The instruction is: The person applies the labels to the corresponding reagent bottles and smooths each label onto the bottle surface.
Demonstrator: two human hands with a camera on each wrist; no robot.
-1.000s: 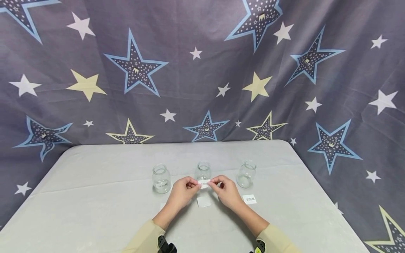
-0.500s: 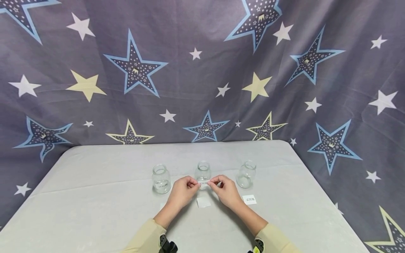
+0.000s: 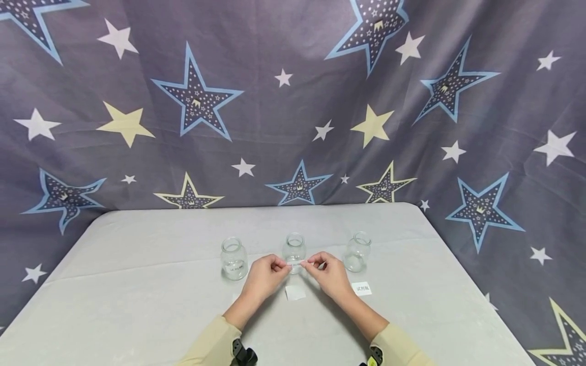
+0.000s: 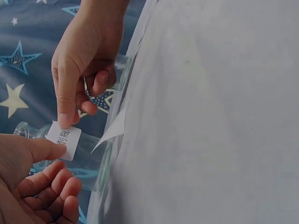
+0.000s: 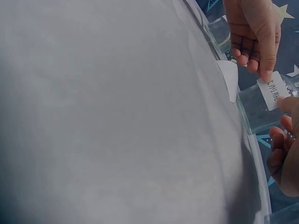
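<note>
A white sticker label [image 3: 295, 264] with dark printed characters is held across the front of the middle glass jar [image 3: 293, 246]. My left hand [image 3: 265, 278] pinches its left end and my right hand [image 3: 330, 275] its right end. In the left wrist view both thumbs lie on the face of the label [image 4: 70, 148], over the jar wall [image 4: 91, 161]; whether it touches the glass everywhere, I cannot tell. The right wrist view shows the same label [image 5: 273, 91] between the two thumbs. The jar stands upright, its lower front partly hidden.
A left jar [image 3: 234, 259] bears a printed label, and a right jar [image 3: 357, 252] stands without a visible one. Another printed label [image 3: 361, 288] lies before the right jar. A blank white paper piece [image 3: 295, 292] lies between my forearms. Behind the table hangs a star-patterned curtain [image 3: 274, 127].
The label has tilted back and come up against the front of the middle jar, its face now seen more edge-on. Both hands have barely shifted and keep hold of its ends.
</note>
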